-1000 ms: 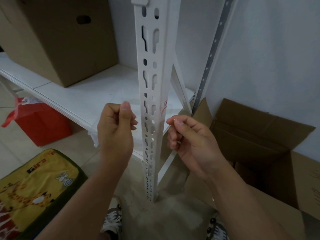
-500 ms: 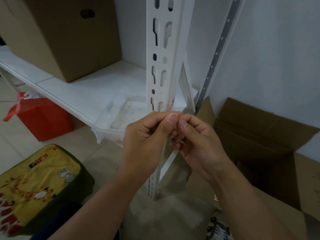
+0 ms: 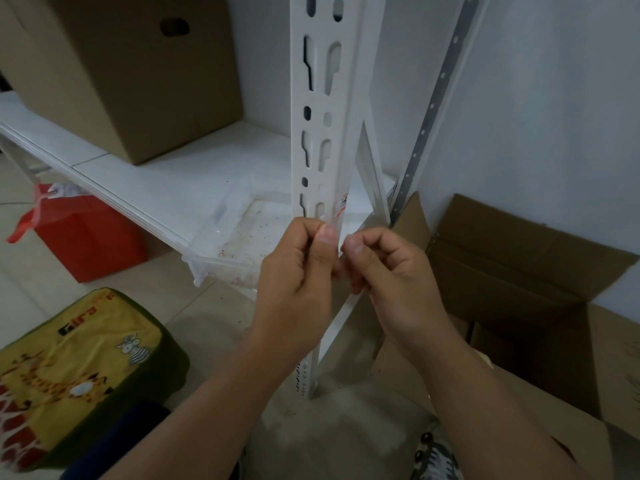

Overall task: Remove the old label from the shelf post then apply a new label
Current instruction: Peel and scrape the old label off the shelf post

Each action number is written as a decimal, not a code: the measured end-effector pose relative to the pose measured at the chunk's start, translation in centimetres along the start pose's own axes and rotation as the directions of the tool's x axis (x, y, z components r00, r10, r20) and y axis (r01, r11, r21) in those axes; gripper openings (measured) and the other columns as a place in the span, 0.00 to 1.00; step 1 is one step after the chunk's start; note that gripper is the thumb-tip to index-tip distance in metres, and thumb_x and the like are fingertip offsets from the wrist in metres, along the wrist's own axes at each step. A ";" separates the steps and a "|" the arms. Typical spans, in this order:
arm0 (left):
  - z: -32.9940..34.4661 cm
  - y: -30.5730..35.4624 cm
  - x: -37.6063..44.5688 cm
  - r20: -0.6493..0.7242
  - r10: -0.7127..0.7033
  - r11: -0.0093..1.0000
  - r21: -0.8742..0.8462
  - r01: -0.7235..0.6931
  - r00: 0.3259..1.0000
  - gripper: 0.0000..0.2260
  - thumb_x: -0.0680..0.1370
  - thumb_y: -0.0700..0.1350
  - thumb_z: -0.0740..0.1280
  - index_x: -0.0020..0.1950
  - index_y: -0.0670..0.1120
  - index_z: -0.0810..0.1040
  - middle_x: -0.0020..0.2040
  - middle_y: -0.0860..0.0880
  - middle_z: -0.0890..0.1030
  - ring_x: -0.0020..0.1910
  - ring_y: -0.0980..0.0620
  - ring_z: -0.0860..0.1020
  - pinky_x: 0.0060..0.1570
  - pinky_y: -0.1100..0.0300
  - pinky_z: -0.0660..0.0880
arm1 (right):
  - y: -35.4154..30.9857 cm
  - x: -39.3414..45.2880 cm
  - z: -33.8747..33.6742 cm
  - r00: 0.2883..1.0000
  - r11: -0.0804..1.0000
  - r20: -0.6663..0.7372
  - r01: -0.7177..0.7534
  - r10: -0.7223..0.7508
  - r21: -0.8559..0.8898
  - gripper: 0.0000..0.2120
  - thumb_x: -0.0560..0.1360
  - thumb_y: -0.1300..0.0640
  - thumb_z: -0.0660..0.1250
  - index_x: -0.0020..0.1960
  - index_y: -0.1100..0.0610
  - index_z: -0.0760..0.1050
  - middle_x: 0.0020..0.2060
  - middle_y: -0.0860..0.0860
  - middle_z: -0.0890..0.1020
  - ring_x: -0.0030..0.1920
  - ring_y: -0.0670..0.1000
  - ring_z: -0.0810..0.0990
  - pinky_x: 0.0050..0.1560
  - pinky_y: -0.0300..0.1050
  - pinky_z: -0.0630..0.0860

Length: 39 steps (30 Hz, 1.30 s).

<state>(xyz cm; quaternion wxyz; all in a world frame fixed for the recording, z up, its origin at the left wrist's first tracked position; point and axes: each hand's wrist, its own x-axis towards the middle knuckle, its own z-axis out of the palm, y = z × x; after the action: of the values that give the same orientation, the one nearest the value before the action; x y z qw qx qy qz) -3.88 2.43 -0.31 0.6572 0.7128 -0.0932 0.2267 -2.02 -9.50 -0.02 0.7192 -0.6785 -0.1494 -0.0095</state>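
A white slotted shelf post point(image 3: 320, 109) stands upright in the middle of the view. On its right edge, just above my hands, sits a small label with red marks point(image 3: 342, 207). My left hand point(image 3: 298, 271) and my right hand point(image 3: 388, 271) are close together in front of the post, fingers curled, thumb and forefinger of each pinching a thin pale strip point(image 3: 337, 251) between them. The strip is mostly hidden by my fingers, so I cannot tell what it is.
A white shelf board point(image 3: 166, 174) carries a brown carton point(image 3: 121, 64) and a clear plastic tray point(image 3: 235, 233). On the floor are a red bag point(image 3: 86, 237), a yellow cushion point(image 3: 69, 368) and an open carton point(image 3: 536, 289) at the right. A grey perforated rail point(image 3: 433, 109) runs up the wall.
A second ago my hands were apart on either side of the post. They have come together in front of it and now pinch the thin strip just below the label.
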 end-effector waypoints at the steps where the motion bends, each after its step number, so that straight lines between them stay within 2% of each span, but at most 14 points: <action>1: -0.1 -0.1 0.1 -0.029 -0.009 1.000 0.018 0.010 1.000 0.14 0.82 0.51 0.58 0.40 0.47 0.72 0.31 0.54 0.77 0.32 0.56 0.77 0.35 0.62 0.76 | 0.0 0.0 0.0 1.000 1.000 -0.010 -0.001 0.000 -0.012 0.16 0.72 0.48 0.65 0.44 0.62 0.77 0.30 0.52 0.77 0.31 0.48 0.73 0.33 0.39 0.72; 3: -0.6 -0.4 0.6 -0.089 -0.047 0.998 0.028 0.050 0.995 0.19 0.84 0.50 0.54 0.35 0.48 0.70 0.28 0.52 0.74 0.29 0.52 0.75 0.33 0.58 0.76 | 0.0 0.0 -0.1 0.999 1.000 -0.029 -0.029 0.029 -0.007 0.18 0.72 0.47 0.63 0.44 0.63 0.76 0.28 0.51 0.74 0.30 0.47 0.72 0.34 0.37 0.72; 9: -4.3 -2.0 3.6 -0.235 -0.156 0.965 0.172 0.199 0.959 0.25 0.82 0.55 0.57 0.29 0.44 0.71 0.25 0.47 0.75 0.26 0.53 0.75 0.35 0.66 0.75 | -0.1 -0.1 -0.4 0.989 0.992 -0.084 -0.122 0.119 -0.034 0.20 0.74 0.44 0.61 0.45 0.62 0.77 0.29 0.52 0.74 0.32 0.50 0.71 0.37 0.41 0.72; 14: -6.2 -5.9 6.3 -0.199 -0.341 0.880 0.276 0.386 0.919 0.16 0.84 0.51 0.53 0.41 0.46 0.71 0.40 0.47 0.78 0.44 0.49 0.80 0.50 0.49 0.78 | 0.3 0.2 -0.3 0.980 0.985 -0.107 -0.170 0.166 -0.027 0.15 0.79 0.53 0.60 0.44 0.64 0.77 0.29 0.53 0.73 0.32 0.51 0.70 0.39 0.44 0.71; 19: -6.2 -8.1 7.4 -0.111 -0.396 0.684 0.627 0.373 0.912 0.25 0.83 0.56 0.55 0.36 0.40 0.76 0.37 0.45 0.82 0.36 0.51 0.80 0.39 0.59 0.73 | 0.7 0.5 -0.1 0.978 0.983 -0.118 -0.180 0.175 -0.032 0.14 0.79 0.54 0.61 0.43 0.63 0.77 0.28 0.51 0.73 0.31 0.48 0.70 0.36 0.40 0.71; 21: -6.1 -9.3 7.6 -0.059 -0.431 0.573 0.753 0.324 0.900 0.25 0.84 0.56 0.52 0.39 0.39 0.75 0.39 0.44 0.80 0.42 0.44 0.80 0.47 0.53 0.75 | 0.8 0.6 -0.1 0.979 0.983 -0.121 -0.172 0.164 -0.061 0.14 0.79 0.53 0.61 0.44 0.63 0.77 0.27 0.50 0.73 0.31 0.47 0.71 0.36 0.38 0.71; 24: -5.9 -10.7 7.5 -0.063 -0.490 0.427 0.852 0.302 0.870 0.11 0.83 0.47 0.55 0.55 0.43 0.73 0.53 0.42 0.78 0.58 0.40 0.74 0.60 0.46 0.68 | 0.9 0.6 -0.1 0.983 0.982 -0.119 -0.151 0.138 -0.111 0.15 0.79 0.52 0.61 0.45 0.64 0.77 0.28 0.51 0.73 0.31 0.46 0.71 0.35 0.34 0.72; 27: -5.5 -10.6 7.4 -0.048 -0.482 0.365 0.897 0.250 0.875 0.15 0.81 0.50 0.60 0.66 0.49 0.74 0.66 0.46 0.74 0.67 0.41 0.67 0.66 0.44 0.62 | 0.9 0.5 0.0 0.987 0.982 -0.116 -0.124 0.108 -0.144 0.16 0.79 0.52 0.61 0.43 0.65 0.76 0.29 0.52 0.73 0.30 0.45 0.72 0.34 0.33 0.72; 29: -5.3 -10.5 7.6 -0.087 -0.435 0.419 0.862 0.286 0.896 0.17 0.81 0.55 0.58 0.54 0.47 0.82 0.56 0.44 0.79 0.61 0.40 0.73 0.63 0.45 0.66 | 0.8 0.4 0.0 0.989 0.981 -0.118 -0.107 0.089 -0.160 0.18 0.79 0.50 0.60 0.41 0.64 0.76 0.28 0.52 0.73 0.31 0.46 0.72 0.34 0.34 0.72; 31: -5.5 -10.9 7.9 -0.107 -0.430 0.505 0.795 0.336 0.897 0.19 0.82 0.53 0.56 0.44 0.44 0.81 0.47 0.44 0.80 0.53 0.38 0.77 0.58 0.45 0.71 | 0.7 0.3 -0.1 0.988 0.979 -0.132 -0.102 0.079 -0.178 0.17 0.79 0.51 0.61 0.40 0.62 0.75 0.28 0.52 0.73 0.31 0.47 0.71 0.34 0.37 0.71; 33: -5.3 -10.9 7.9 -0.074 -0.431 0.641 0.677 0.362 0.899 0.06 0.80 0.45 0.59 0.50 0.49 0.76 0.57 0.43 0.77 0.55 0.40 0.77 0.59 0.42 0.74 | 0.7 0.3 -0.2 0.986 0.974 -0.155 -0.096 0.065 -0.207 0.11 0.78 0.54 0.62 0.40 0.59 0.75 0.28 0.48 0.74 0.31 0.46 0.71 0.35 0.40 0.71; 35: -4.5 -9.7 7.6 -0.058 -0.398 0.788 0.489 0.374 0.916 0.15 0.79 0.41 0.59 0.61 0.56 0.74 0.64 0.48 0.75 0.60 0.46 0.76 0.63 0.45 0.73 | 0.7 0.3 -0.4 0.982 0.974 -0.175 -0.101 0.065 -0.204 0.06 0.77 0.58 0.64 0.42 0.55 0.76 0.29 0.46 0.76 0.33 0.45 0.73 0.36 0.41 0.73; 37: -3.0 -7.0 6.6 -0.128 -0.303 0.900 0.287 0.328 0.944 0.14 0.81 0.43 0.55 0.64 0.52 0.74 0.61 0.52 0.78 0.58 0.54 0.78 0.61 0.52 0.75 | 0.7 0.4 -0.5 0.977 0.976 -0.197 -0.117 0.080 -0.183 0.05 0.77 0.60 0.64 0.46 0.53 0.77 0.32 0.45 0.78 0.35 0.45 0.75 0.38 0.39 0.74; 39: -1.5 -3.8 5.2 -0.151 -0.169 0.962 0.187 0.196 0.974 0.16 0.80 0.45 0.53 0.65 0.49 0.73 0.55 0.57 0.79 0.52 0.61 0.79 0.50 0.65 0.79 | 0.8 0.4 -0.7 0.972 0.975 -0.217 -0.135 0.096 -0.174 0.06 0.78 0.61 0.63 0.48 0.53 0.77 0.37 0.47 0.80 0.37 0.42 0.78 0.39 0.35 0.75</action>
<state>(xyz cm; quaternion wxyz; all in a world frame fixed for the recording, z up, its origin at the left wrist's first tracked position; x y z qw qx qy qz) 1.99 5.17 -1.31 0.6047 0.7643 0.0409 0.2205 -1.32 -10.01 -0.77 0.6631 -0.7460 -0.0324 -0.0520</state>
